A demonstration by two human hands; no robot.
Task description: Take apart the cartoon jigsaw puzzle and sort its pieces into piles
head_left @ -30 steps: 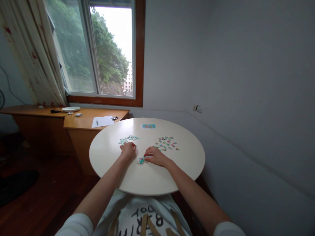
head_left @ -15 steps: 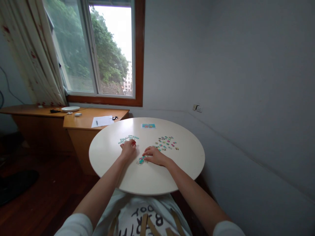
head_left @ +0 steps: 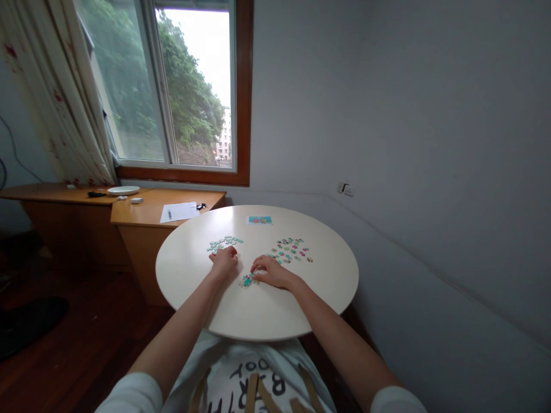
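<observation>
My left hand (head_left: 224, 261) has its fingers curled together at the near edge of a group of teal jigsaw pieces (head_left: 228, 240). Whatever lies between those fingertips is too small to make out. Over a small joined cluster of jigsaw pieces (head_left: 247, 280), teal with some darker bits, hovers my right hand (head_left: 271, 272). Its fingers are bent but apart from the thumb, which reaches the cluster's right side and hides part of it. Behind the right hand, loose multicoloured jigsaw pieces (head_left: 293, 249) are scattered.
A picture card (head_left: 260, 220) lies at the far side of the round white table (head_left: 189, 287). Left of it stands a wooden desk (head_left: 148, 213) with a paper sheet (head_left: 178, 212), keys (head_left: 201, 206) and a white plate (head_left: 123, 190). The wall closes off the right.
My left fingers have shifted very slightly, curling a bit. The right fingertips have lifted a little off the cluster. The pieces on the table look unmoved.
</observation>
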